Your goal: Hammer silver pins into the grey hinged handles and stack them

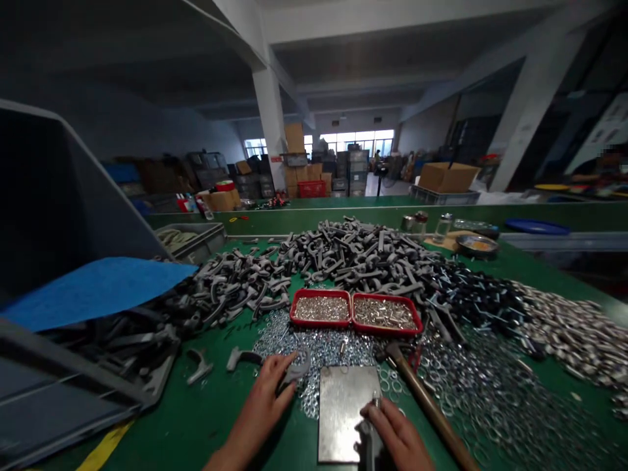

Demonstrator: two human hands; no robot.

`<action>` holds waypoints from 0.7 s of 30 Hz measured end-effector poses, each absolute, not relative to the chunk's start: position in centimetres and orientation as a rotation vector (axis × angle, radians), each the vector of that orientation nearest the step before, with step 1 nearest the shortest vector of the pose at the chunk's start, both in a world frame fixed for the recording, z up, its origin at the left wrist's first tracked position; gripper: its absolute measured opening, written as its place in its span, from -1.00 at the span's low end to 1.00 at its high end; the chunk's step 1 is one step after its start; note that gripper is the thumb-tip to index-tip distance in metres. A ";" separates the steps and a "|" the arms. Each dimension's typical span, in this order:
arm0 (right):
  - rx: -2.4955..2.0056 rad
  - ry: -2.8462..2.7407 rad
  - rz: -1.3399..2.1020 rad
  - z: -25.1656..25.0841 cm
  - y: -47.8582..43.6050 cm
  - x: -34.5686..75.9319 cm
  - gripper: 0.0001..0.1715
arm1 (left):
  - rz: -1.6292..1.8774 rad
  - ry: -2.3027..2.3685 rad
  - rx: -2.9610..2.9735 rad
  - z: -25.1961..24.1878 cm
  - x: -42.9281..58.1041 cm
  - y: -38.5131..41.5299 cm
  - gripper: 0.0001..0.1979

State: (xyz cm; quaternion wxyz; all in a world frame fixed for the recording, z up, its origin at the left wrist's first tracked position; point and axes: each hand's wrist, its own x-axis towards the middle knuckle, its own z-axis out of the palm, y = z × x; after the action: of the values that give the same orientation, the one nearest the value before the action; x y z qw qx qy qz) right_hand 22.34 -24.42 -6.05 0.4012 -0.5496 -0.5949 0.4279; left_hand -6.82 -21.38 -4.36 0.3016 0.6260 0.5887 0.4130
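On a green factory surface [206,418], the left hand [267,396] grasps a grey bracket [296,373], the right hand [398,435] clenches a second bracket [367,450] at a steel plate [343,402], with a large bracket heap [343,255] unworked.

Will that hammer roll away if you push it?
Probably not far: the hammer has a blocky metal head that should stop its round wooden handle rolling. It likely feels head-heavy. It lies on loose rings, so it may slide a little.

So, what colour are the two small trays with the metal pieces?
The left tray and the right tray are both red, seen in the head view.
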 end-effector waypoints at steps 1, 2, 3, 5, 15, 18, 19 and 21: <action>-1.391 -1.556 1.052 -6.3 -24.3 22.2 -0.38 | 1.095 1.605 1.675 -3.9 -7.5 -21.7 -0.53; -1.384 -1.604 1.036 -6.5 -24.3 22.0 -0.38 | 1.103 1.622 1.629 -3.5 -8.0 -22.0 -0.50; -1.377 -1.638 1.020 -6.7 -24.2 21.8 -0.38 | 1.112 1.600 1.539 -3.2 -8.2 -22.4 -0.48; -1.378 -1.658 0.970 -7.0 -24.2 21.2 -0.37 | 1.135 1.445 1.280 -3.0 -7.6 -23.4 -0.46; -1.338 -1.900 1.022 -4.9 -24.7 19.5 -0.71 | 0.865 1.091 0.867 -4.9 2.6 -27.0 -0.44; -1.351 -1.941 1.003 -4.6 -24.8 19.9 -0.70 | 0.810 1.145 0.930 -4.3 3.6 -27.0 -0.40; -1.354 -1.940 0.992 -4.5 -24.9 20.0 -0.70 | 0.785 1.172 0.958 -4.2 3.8 -27.0 -0.39; -1.348 -1.906 0.963 -4.4 -24.9 20.0 -0.70 | 0.738 1.246 1.031 -4.2 4.2 -27.0 -0.35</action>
State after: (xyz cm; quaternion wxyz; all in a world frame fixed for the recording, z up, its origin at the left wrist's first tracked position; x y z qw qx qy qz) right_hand 20.03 -24.92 -4.45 0.3032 -0.5085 -0.7192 0.3635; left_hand 4.18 -27.03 -4.22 0.6303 0.4503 0.5441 0.3223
